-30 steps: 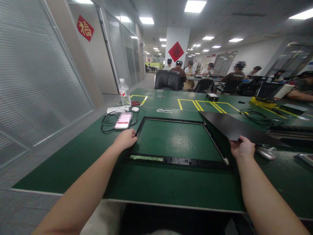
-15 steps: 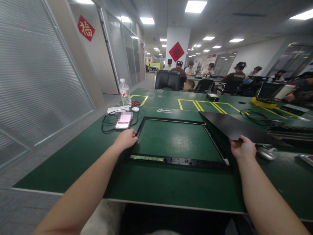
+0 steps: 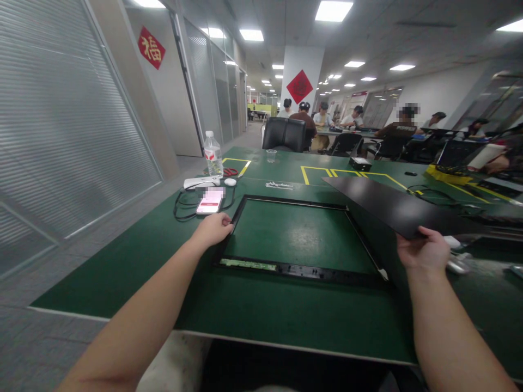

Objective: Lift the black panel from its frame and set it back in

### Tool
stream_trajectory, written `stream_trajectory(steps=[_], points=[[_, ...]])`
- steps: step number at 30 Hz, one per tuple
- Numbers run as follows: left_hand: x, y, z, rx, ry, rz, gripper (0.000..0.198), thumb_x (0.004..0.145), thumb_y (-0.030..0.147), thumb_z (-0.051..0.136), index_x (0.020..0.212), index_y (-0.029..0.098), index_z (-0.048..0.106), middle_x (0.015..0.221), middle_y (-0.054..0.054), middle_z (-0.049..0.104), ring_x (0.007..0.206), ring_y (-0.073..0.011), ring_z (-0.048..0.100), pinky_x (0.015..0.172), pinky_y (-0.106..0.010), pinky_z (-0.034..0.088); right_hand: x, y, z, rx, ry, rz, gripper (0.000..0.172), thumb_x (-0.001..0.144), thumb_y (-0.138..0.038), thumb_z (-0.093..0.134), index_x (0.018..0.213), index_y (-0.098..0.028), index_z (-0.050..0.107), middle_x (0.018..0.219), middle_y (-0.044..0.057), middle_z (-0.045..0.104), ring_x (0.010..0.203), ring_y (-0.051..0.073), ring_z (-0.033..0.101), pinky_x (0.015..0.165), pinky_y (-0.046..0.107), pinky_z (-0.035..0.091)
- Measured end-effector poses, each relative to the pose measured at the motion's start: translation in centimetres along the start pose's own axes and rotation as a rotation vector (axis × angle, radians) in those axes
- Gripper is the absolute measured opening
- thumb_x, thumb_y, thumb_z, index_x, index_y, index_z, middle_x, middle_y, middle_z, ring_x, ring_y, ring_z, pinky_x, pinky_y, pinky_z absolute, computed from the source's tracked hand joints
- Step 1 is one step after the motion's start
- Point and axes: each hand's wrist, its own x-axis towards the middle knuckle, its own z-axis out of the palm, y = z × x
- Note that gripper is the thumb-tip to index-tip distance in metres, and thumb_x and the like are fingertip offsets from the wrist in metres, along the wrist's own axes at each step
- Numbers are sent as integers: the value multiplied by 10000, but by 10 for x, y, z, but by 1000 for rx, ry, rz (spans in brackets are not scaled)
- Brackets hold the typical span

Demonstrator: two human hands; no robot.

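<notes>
- The wide green work table fills the lower view, with yellow tape outlines marked on its far half.
- A flat black rectangular panel is held raised and tilted above the table's right side, its near corner lifted clear of the surface.
- An empty black rectangular monitor frame lies flat on the table in front of the person, green table top showing through its opening; the panel sits just to its right.
- The right hand is closed on the panel's near corner, thumb on top and fingers beneath.
- The left hand rests palm down on the frame's left edge, fingers curled over it; how firmly it grips cannot be told.
- A black padded office chair stands at the table's far edge.
- A clear plastic water bottle with a red label stands upright at the far left.
- A smartphone with a pink lit screen lies just beyond the left hand, within a loop of black cable.
</notes>
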Motion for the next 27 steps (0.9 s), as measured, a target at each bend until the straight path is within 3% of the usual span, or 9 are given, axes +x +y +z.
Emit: stream_trajectory(steps=[5, 9, 12, 15, 19, 22, 27], points=[[-3, 7, -5, -155, 105, 55, 298, 862, 234, 575, 1090, 157, 752, 1071, -100, 779, 1003, -256, 722, 928, -332, 546, -6, -7, 1, 72, -60, -35, 336, 540, -85, 501, 842, -190, 606, 836, 1, 660, 656, 137, 636, 528, 223, 558], [-4, 14, -5, -556, 108, 27, 289, 875, 224, 571, 1107, 143, 723, 1139, -109, 764, 1041, -237, 718, 970, -362, 561, -11, -5, 2, 20, -17, 34, 266, 528, -133, 530, 779, -182, 604, 766, 11, 639, 625, 154, 620, 475, 239, 523], [-3, 18, -3, -916, 58, -58, 255, 883, 222, 599, 1097, 129, 701, 1151, -135, 760, 1019, -218, 731, 961, -376, 582, -19, 0, 5, -24, -96, 89, 375, 543, -172, 527, 886, -176, 680, 882, 43, 700, 788, 217, 692, 604, 340, 599], [-3, 21, -4, -1130, -4, -134, 220, 918, 204, 586, 1094, 125, 694, 1121, -150, 769, 1004, -202, 741, 971, -367, 583, -24, 3, 6, -49, -134, 164, 525, 540, -192, 525, 1026, -156, 720, 989, 70, 739, 845, 247, 709, 722, 421, 619], [-7, 25, -9, -1254, -138, -195, 259, 980, 218, 515, 1136, 111, 692, 1101, -163, 777, 974, -184, 751, 925, -309, 591, -20, 7, 2, -67, -127, 243, 563, 543, -192, 534, 1066, -149, 739, 940, 74, 756, 778, 266, 723, 820, 492, 612], [-11, 28, -14, -1229, -208, -165, 315, 986, 270, 503, 1161, 111, 711, 1093, -155, 784, 967, -202, 752, 871, -304, 602, -19, 10, 1, -92, -104, 263, 546, 557, -188, 545, 1064, -153, 746, 853, 72, 757, 768, 288, 734, 859, 522, 602], [-11, 24, -20, -1325, -277, -88, 400, 795, 145, 641, 1181, 129, 746, 1024, -109, 804, 855, -225, 764, 705, -279, 604, -26, 6, 6, -307, -189, 462, 511, 601, -181, 555, 1079, -170, 734, 859, 101, 778, 902, 327, 755, 876, 518, 605]])
